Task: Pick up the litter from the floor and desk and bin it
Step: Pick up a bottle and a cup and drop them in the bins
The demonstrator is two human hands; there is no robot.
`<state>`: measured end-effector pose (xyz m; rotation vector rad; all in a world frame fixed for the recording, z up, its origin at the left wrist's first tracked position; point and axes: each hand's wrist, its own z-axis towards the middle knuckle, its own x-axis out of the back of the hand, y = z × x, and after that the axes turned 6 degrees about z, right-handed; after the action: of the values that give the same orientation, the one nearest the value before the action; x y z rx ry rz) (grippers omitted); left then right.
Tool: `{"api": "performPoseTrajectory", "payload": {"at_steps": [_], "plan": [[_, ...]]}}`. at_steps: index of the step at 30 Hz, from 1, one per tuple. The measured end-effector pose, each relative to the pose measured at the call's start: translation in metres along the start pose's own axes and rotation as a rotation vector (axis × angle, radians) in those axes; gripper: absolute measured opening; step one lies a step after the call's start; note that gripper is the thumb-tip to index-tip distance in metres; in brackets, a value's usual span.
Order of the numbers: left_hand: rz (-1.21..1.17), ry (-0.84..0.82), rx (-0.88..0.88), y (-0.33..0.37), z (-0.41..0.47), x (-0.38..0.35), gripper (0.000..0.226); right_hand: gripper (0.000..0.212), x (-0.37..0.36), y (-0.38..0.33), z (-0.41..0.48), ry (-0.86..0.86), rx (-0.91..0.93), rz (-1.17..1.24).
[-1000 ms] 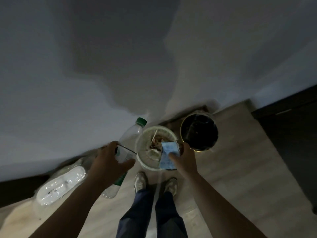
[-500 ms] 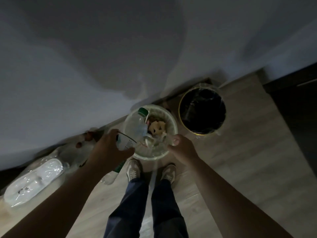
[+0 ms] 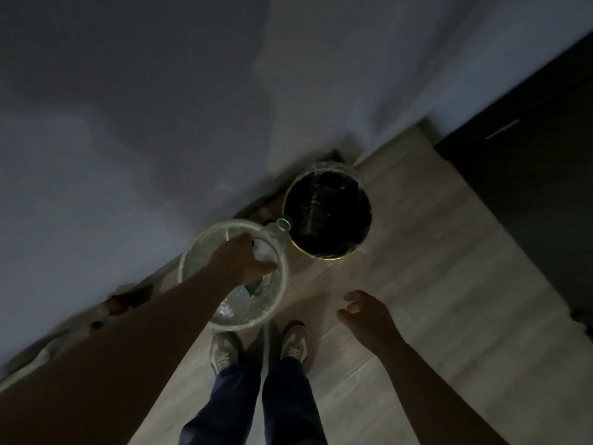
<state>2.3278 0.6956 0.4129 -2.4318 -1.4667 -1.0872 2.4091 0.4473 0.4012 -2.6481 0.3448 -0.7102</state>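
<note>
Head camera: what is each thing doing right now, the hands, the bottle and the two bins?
Left hand: grips the bottle.
Bottle: held tilted over the pale bin's mouth.
Pale bin: upright, open, on the floor.
Black bin: upright, open, dark bag inside.
Right hand: open, holds nothing.

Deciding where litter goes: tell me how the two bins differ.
The pale bin is whitish with a light rim; the black bin is dark inside with a gold rim. The pale bin stands by the shoes; the black bin stands farther off. Both are round and open-topped.
</note>
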Motion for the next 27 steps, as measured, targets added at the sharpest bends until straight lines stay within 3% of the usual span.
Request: {"api": "performPoseTrajectory", "payload": {"at_steps": [4, 10, 15, 21, 27], "plan": [[-0.019, 0.050, -0.107, 0.053, 0.025, 0.007, 0.078, 0.035, 0.013, 0.017, -0.003, 0.023, -0.029, 0.081], [0.165, 0.003, -0.195, 0.080, 0.028, 0.007, 0.062, 0.036, 0.021, 0.028, -0.009, 0.062, -0.035, 0.132], [0.334, -0.084, -0.177, 0.060, -0.005, 0.001, 0.048, 0.036, 0.023, 0.020, -0.024, 0.067, -0.026, 0.150], [0.521, -0.147, -0.237, 0.029, -0.062, 0.011, 0.059, 0.036, 0.028, -0.011, -0.055, 0.066, 0.005, 0.133], [0.500, -0.162, -0.257, 0.014, -0.126, 0.057, 0.063, 0.035, 0.038, -0.061, -0.106, 0.092, 0.078, 0.097]]}}
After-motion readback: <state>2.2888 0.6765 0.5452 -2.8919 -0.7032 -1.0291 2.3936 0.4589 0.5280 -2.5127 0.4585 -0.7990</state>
